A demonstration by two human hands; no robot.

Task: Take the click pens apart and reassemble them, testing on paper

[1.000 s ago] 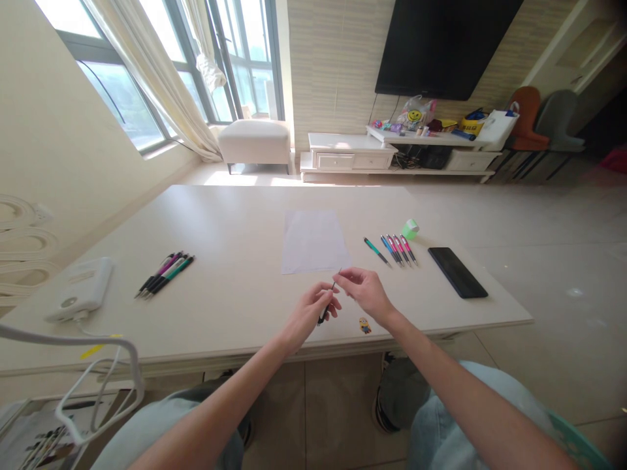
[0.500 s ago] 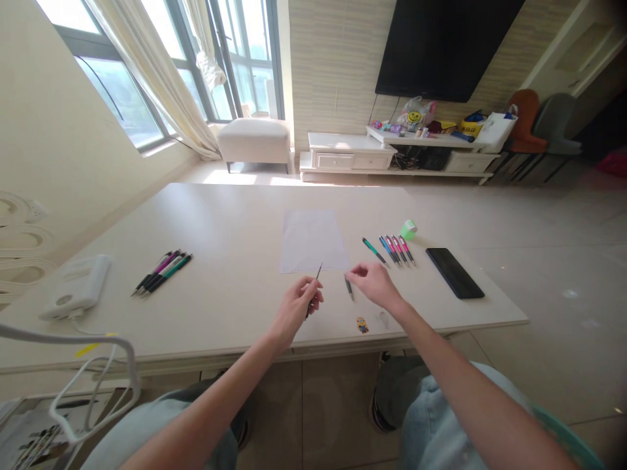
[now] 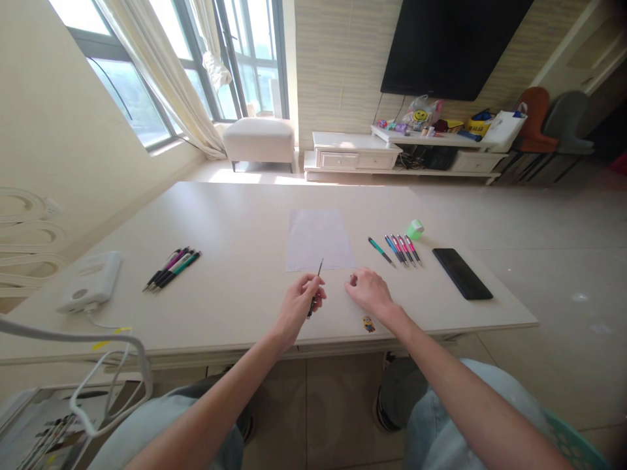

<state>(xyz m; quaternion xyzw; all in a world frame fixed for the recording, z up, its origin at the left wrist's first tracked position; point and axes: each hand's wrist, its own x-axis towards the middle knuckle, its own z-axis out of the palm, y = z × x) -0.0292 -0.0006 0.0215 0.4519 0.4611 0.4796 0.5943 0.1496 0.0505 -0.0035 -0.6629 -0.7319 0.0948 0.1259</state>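
Note:
My left hand point(image 3: 300, 303) is closed around a slim dark pen point(image 3: 320, 266). Its thin, refill-like end points up past my thumb, and a dark part shows below my fingers. To the right, my right hand point(image 3: 369, 290) is low over the table with its fingers curled together. Only a small dark bit shows at its fingertips; what it holds is hidden. A white sheet of paper point(image 3: 319, 238) lies just beyond both hands. Close to my right wrist, near the table's front edge, is a small yellow cartoon sticker point(image 3: 368, 324).
Right of the paper lie a green pen point(image 3: 382, 252), several blue and pink pens point(image 3: 402, 250), a green-and-white small container point(image 3: 414, 229) and a black phone point(image 3: 462, 273). Several more pens point(image 3: 172, 269) and a white power strip point(image 3: 91, 281) with a cable are on the left of the table point(image 3: 235, 228).
My right hand has lowered and curled over the short dark pen piece, which is now out of sight. My left hand keeps its hold. The view has shifted slightly.

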